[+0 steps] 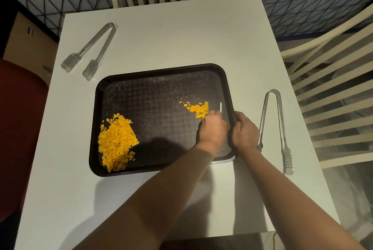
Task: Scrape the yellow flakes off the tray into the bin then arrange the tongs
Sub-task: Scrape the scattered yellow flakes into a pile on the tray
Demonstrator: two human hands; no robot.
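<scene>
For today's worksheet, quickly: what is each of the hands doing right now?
Left hand: fingers curled, on the tray floor at the small pile of flakes; whether it holds anything cannot be told.
Right hand: grips the tray rim.

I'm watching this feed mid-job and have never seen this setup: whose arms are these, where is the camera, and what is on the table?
There is no machine here: a person works with bare hands, filmed by a camera on their head looking down. On the white table sits a dark tray. It holds a big pile of yellow flakes at its near left and a smaller patch at its right. The left hand is in the tray at the smaller patch, fingers curled; anything it holds is hidden. The right hand grips the tray's right rim. One pair of metal tongs lies far left, another right of the tray.
</scene>
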